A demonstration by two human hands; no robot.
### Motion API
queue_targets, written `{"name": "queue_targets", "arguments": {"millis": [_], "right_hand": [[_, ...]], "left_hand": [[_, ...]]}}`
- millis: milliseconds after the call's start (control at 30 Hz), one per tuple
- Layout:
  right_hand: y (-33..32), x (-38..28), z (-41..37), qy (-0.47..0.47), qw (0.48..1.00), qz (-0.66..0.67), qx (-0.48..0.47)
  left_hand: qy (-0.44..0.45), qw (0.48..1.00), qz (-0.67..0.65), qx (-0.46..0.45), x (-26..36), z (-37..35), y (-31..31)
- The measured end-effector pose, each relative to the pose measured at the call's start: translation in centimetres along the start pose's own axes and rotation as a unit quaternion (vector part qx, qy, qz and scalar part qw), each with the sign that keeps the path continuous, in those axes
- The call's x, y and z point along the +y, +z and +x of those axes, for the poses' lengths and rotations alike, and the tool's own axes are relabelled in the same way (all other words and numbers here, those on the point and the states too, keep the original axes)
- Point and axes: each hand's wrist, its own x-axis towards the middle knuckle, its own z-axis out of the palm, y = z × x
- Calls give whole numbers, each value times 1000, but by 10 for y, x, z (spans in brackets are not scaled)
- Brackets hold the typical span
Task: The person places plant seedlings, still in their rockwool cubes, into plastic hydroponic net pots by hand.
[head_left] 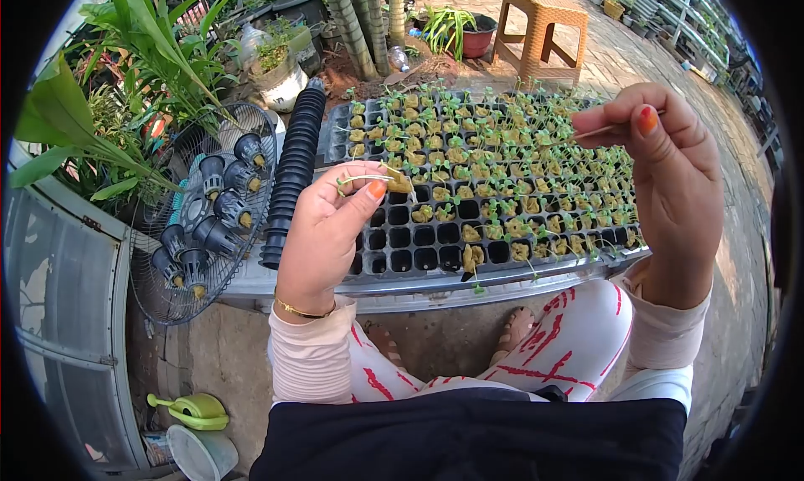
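Observation:
My left hand (pixel 335 209) pinches a seedling (pixel 400 182) over the near left part of the seedling tray. Its pale stem lies across my fingers, and a yellowish-brown plug with white roots hangs at its base. Held up on the right, my right hand (pixel 670 159) grips a thin wooden stick (pixel 593 133) between thumb and fingers. Beneath both hands lies the black seedling tray (pixel 402 260), where many cells hold plugs with small green seedlings. Several cells at the near left have no plug, and one plug (pixel 473 258) leans at the front edge.
A tall stack of black net pots (pixel 295 167) lies left of the tray. Beside it, a wire basket (pixel 155 309) holds several net pots (pixel 219 234) with plugs. A green watering can (pixel 197 411) and bucket (pixel 203 454) stand below; a brown stool (pixel 543 30) stands behind.

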Motion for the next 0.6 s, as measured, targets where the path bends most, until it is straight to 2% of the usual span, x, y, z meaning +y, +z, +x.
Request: {"name": "queue_targets", "arguments": {"millis": [67,167,267,300,333,400,433,467,533,600], "right_hand": [[-14,-5,-14,-10,999,-23,21],[-37,-12,-35,-60,991,59,104],[-59,-27,-49,-69,986,107,106],[-62,-30,-52,-65,982,92,151],[-64,-32,-53,-66,981,94,154],[-64,-32,-53,-80,985,124,92],[-48,-29,-51,-63,984,82,146],[-35,-27,-50,-45,992,16,119],[5,-15,-47,6,993,-15,117],[24,-5,-48,94,995,-29,33]], "left_hand": [[8,999,-27,-20,1,0,-3],[10,999,-38,-25,8,-3,1],[29,999,-28,-28,12,-8,7],[29,999,-27,-31,14,-10,10],[47,998,-18,-40,17,-12,14],[67,997,-5,-47,19,-14,21],[59,997,-2,-56,20,-14,25],[52,997,1,-65,20,-14,28],[48,997,5,-65,20,-13,35],[54,994,31,-84,21,-12,44]]}}
